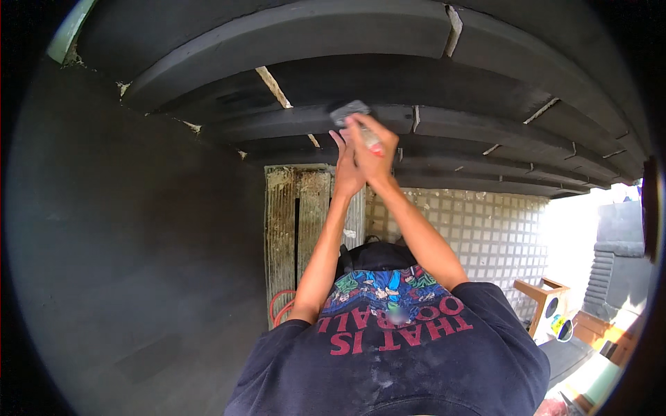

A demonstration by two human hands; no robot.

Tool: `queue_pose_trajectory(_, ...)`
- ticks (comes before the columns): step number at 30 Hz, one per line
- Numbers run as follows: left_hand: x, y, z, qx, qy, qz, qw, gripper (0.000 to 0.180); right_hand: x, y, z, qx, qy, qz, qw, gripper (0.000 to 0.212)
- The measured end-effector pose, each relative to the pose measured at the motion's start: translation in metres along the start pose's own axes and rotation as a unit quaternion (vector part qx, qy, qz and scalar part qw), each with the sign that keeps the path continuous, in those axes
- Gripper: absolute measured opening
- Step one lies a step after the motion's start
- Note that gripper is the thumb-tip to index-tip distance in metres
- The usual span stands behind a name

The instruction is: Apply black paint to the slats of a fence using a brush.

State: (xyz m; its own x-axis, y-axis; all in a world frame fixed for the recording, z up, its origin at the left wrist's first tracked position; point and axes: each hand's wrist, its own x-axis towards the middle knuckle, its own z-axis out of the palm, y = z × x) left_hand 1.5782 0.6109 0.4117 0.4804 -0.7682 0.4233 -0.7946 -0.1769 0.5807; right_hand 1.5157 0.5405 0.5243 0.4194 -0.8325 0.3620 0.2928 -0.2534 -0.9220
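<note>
Brush [351, 111] at dark beam [277, 125], blurred, contact unclear. Right hand [378, 156] nearer: grip clasped round the handle, bristle head beyond it beamward, long axis slanting across beam. Left hand [349, 173] below beam, fingers extended, seemingly unladen.

A brush [352, 111] with a blurred grey head is gripped by the right hand [377, 149] at a dark ledge [277, 123]; whether contact is made cannot be told. The left hand [347, 173] is held beside it, fingers extended. Worn boards [281, 222] are seen near a square-patterned surface [485, 229].
</note>
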Motion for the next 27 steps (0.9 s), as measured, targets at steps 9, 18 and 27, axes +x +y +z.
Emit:
queue_pose_trajectory(9, 0.017, 0.051, -0.029, -0.204, -0.053, -0.24, 0.948, 0.103, 0.043, -0.013, -0.178, -0.137, 0.266, -0.029, 0.954, 0.022)
queue_pose_trajectory(18, 0.02, 0.06, -0.036, -0.203, -0.078, -0.279, 0.935, 0.106, 0.034, -0.012, -0.178, -0.207, 0.293, -0.127, 0.925, 0.015)
queue_pose_trajectory(27, 0.009, 0.031, -0.008, -0.174, -0.023, -0.175, 0.969, 0.106, 0.001, -0.004, 0.007, -0.194, -0.063, -0.218, 0.954, 0.019)
